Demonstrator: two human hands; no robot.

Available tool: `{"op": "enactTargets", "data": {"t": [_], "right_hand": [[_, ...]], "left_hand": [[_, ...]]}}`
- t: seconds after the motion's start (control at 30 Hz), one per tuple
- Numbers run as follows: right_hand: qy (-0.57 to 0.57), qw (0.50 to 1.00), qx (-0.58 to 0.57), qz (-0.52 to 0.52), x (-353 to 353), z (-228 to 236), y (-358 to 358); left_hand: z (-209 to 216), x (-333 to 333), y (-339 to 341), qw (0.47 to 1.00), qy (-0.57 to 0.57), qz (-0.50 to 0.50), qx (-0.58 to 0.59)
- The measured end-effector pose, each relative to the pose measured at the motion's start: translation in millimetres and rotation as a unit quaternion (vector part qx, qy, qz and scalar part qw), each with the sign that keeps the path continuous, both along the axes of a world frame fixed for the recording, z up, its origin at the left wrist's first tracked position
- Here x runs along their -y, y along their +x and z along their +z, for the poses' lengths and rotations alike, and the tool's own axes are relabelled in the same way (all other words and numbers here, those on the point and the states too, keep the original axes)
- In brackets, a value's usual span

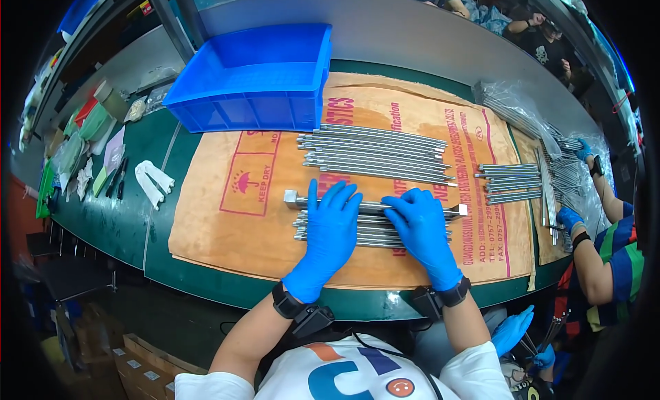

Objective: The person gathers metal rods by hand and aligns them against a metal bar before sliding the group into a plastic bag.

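Where metal rods point(375, 239) lie parallel, both hands point(330, 225) touch them.

Left hand point(331, 220) and right hand point(421, 225) hide stretches of square-ended bar point(371, 207) and of rods point(375, 235) under them, rod count unclear; both palms face away, unseen; wearer's white shirt point(347, 374), nearer than both hands, cut by lower edge; co-worker's striped shirt point(622, 256), far right of right hand, cut by dark rim
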State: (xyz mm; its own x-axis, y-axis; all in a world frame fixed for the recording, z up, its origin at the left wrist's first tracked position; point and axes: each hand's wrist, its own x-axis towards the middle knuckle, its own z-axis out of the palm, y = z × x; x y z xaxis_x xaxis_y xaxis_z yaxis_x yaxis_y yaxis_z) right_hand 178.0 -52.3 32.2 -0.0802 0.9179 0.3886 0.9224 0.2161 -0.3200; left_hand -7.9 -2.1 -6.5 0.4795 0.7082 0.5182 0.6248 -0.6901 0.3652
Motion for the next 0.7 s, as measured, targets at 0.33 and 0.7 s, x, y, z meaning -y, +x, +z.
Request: {"op": "enactTargets", "data": {"t": [0.33,0.7], "right_hand": [[0.009,0.999,-0.025,0.019,-0.6,-0.4,2.0],[0.079,0.997,-0.02,0.015,-42.6,-10.6,25.7]], "left_hand": [[7.0,1.3,-0.4,1.0,-0.018,0.001,-0.026],[4.7,7.7,4.4,0.997,-0.05,-0.044,0.025]]}}
